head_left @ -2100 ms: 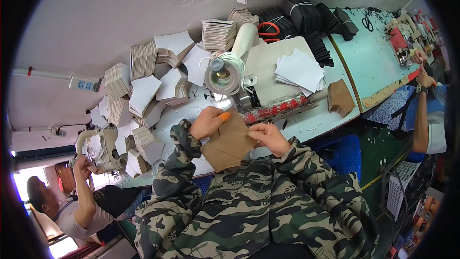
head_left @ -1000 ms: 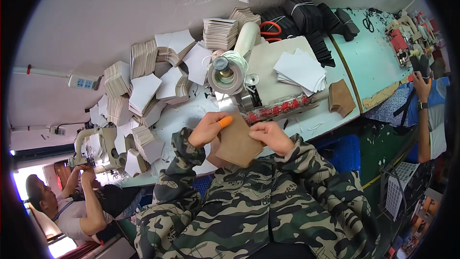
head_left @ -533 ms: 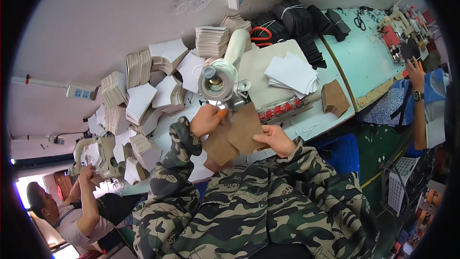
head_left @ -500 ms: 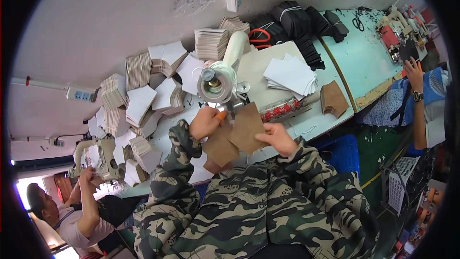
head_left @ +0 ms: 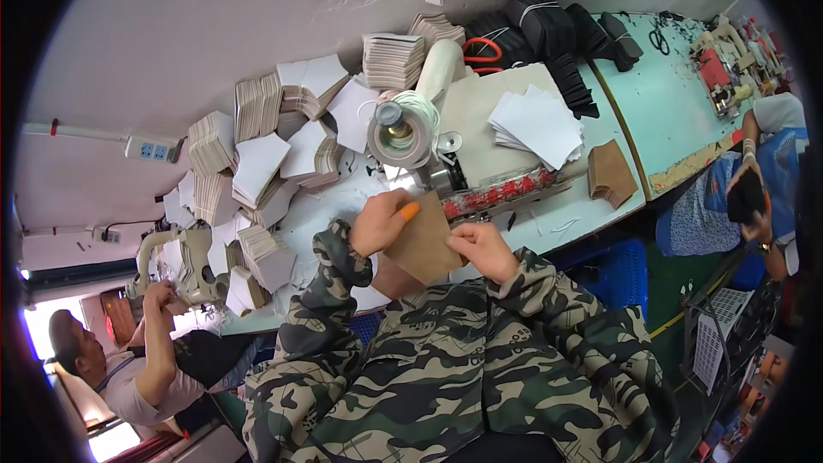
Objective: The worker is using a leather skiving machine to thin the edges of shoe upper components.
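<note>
Both my hands hold a flat brown panel (head_left: 426,246) in front of me, just on the near side of a sewing machine (head_left: 433,77). My left hand (head_left: 377,225), with an orange finger cover (head_left: 410,211), grips its left edge. Thumb and fingertips of my right hand (head_left: 487,252) pinch the right edge. Whether one layer or two lie between my hands, I cannot tell. Below it, partly covered, a darker brown piece (head_left: 396,280) lies at the table's near edge.
Bundles of white-topped panels (head_left: 257,107) crowd the left and back. Loose white panels (head_left: 538,129) and a stack of brown panels (head_left: 610,173) lie to the right. Black bundles (head_left: 540,26) and orange-handled scissors (head_left: 483,50) are behind. Co-workers sit left and right; a blue basket (head_left: 613,279) stands below.
Two brown panels that were fanned apart now show as one outline. My hands have drawn slightly closer together. At right, the co-worker now holds something black.
</note>
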A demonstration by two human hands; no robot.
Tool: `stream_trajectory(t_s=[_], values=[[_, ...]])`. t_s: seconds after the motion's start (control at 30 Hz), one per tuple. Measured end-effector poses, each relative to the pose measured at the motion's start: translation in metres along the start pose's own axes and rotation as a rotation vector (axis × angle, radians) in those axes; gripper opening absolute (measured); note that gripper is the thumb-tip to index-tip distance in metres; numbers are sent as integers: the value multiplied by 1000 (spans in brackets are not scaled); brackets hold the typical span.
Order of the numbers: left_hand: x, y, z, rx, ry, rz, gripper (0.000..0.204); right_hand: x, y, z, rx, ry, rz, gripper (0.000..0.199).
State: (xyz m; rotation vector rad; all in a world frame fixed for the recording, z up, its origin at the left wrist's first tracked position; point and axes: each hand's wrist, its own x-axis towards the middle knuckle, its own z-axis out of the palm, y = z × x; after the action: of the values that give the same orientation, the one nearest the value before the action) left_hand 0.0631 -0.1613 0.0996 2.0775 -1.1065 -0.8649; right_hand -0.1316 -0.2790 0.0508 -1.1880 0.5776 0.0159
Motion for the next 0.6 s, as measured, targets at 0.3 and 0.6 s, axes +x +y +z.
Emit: stream_trajectory(t_s=[0.3, 0.6], values=[[-7, -9, -4, 111, 37, -159, 26, 16, 6, 7, 134, -66, 72, 18], [18, -10, -12, 108, -3, -56, 21, -12, -40, -61, -470, 291, -428, 30]])
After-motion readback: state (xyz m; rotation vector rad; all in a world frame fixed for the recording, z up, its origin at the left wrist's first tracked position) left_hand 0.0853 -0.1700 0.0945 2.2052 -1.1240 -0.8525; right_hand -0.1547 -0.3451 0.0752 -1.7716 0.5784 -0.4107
